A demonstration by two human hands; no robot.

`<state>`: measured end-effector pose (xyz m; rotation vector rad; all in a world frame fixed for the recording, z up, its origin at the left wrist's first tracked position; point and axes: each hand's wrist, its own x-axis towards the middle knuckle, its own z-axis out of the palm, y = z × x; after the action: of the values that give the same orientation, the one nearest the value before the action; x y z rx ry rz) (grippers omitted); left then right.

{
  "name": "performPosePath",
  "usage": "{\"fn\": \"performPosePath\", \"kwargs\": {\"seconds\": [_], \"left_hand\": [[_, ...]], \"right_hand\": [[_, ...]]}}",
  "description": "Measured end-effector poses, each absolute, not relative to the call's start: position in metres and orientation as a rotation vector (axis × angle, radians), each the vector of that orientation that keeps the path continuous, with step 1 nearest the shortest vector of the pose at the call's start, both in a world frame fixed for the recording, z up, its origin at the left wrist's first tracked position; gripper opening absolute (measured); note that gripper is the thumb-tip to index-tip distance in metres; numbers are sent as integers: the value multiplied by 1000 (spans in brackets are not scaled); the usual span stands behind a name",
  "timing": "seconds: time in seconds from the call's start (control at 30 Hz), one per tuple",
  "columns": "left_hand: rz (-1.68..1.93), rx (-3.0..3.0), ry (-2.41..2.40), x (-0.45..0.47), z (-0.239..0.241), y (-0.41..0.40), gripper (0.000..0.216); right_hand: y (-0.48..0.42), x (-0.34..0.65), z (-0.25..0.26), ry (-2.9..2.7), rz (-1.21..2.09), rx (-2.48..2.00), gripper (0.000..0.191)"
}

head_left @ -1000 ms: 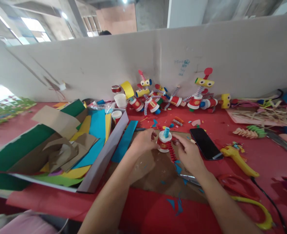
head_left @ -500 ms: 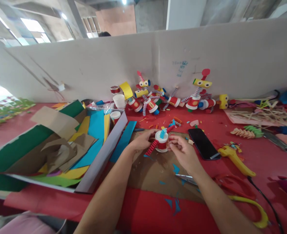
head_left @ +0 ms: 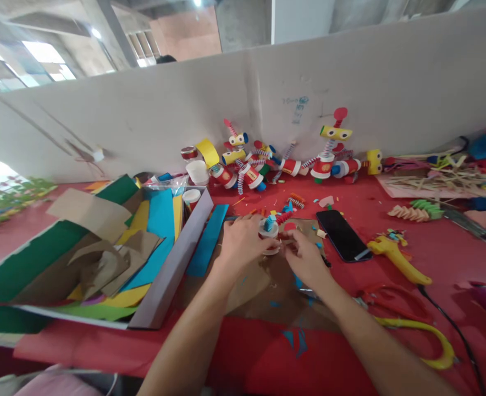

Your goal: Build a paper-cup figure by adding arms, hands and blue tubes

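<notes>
A small white paper cup (head_left: 269, 231) stands on a brown cardboard mat (head_left: 247, 297). A folded blue paper strip (head_left: 270, 221) rises from its top, and a red pleated paper spring (head_left: 284, 215) sticks out behind it to the right. My left hand (head_left: 242, 242) wraps the cup's left and front sides, hiding much of it. Close by the cup's right side is my right hand (head_left: 307, 258), thumb and fingers pinched together near my left fingertips; whatever is between them is too small to make out. A red paper disc (head_left: 290, 226) lies just behind it.
A box of coloured paper (head_left: 172, 275) stands at left. To the right are a black phone (head_left: 342, 235), a yellow glue gun (head_left: 397, 258) with its cord, and scissors (head_left: 441, 352) partly under my right forearm. Finished cup figures (head_left: 323, 165) line the grey partition (head_left: 164, 110).
My left hand has moved from the cup's left side round over its front, covering the front red spring. My right hand stays near the cup's right side. The view has shifted slightly.
</notes>
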<state>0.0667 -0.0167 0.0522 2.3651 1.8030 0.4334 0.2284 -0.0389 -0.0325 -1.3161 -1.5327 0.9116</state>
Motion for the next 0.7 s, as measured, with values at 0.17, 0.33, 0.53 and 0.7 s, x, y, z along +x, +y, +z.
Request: {"fn": "performPosePath", "kwargs": {"seconds": [0.17,0.33,0.53,0.7], "left_hand": [[470,2379,1505,64,46,-8,34],[570,2401,1456,63,39,-6,29],[592,2264,1446,65,36,-4,30],[667,2206,1365,63,33,-1,32]], "right_hand": [[-44,231,-22,-1495,820,-1332,11],[-50,239,-8,-1546,392,-1273,11],[-41,243,12,-1867,-39,-1064,23],[-24,241,17,-1940,-28,-1048,16]]}}
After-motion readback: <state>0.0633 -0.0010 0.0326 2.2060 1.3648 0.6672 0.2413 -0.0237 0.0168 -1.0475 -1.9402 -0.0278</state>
